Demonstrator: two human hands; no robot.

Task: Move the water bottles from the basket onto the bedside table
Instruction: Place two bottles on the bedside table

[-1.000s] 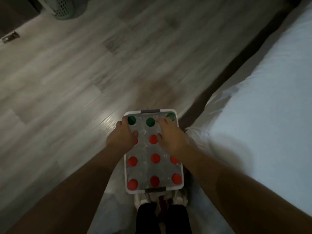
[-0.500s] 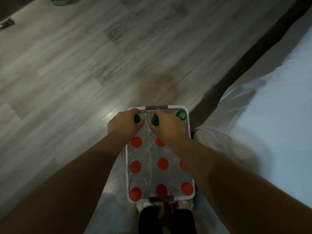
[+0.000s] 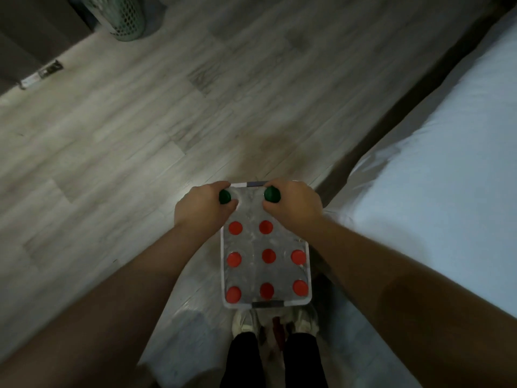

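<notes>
A white basket [image 3: 308, 264] stands on the wooden floor right in front of my feet, packed with upright clear water bottles seen from above. Several of them have red caps [image 3: 268, 255]. My left hand [image 3: 200, 205] is closed around the neck of a green-capped bottle [image 3: 224, 196] at the basket's far left. A second green-capped bottle [image 3: 272, 194] at the far middle is gripped by my right hand [image 3: 293, 204]. The third green cap in the far right corner is hidden behind my right hand. No bedside table is in view.
A bed with a white sheet [image 3: 436, 175] runs along the right, its dark frame [image 3: 391, 116] close to the basket. A green mesh bin [image 3: 123, 15] stands at the far left by dark furniture [image 3: 28, 37]. Grey wooden floor [image 3: 140, 135] stretches ahead.
Both hands went from resting over the far row to closing on two green-capped bottles, which now sit apart and slightly raised. The view has tilted, bringing the mesh bin into sight.
</notes>
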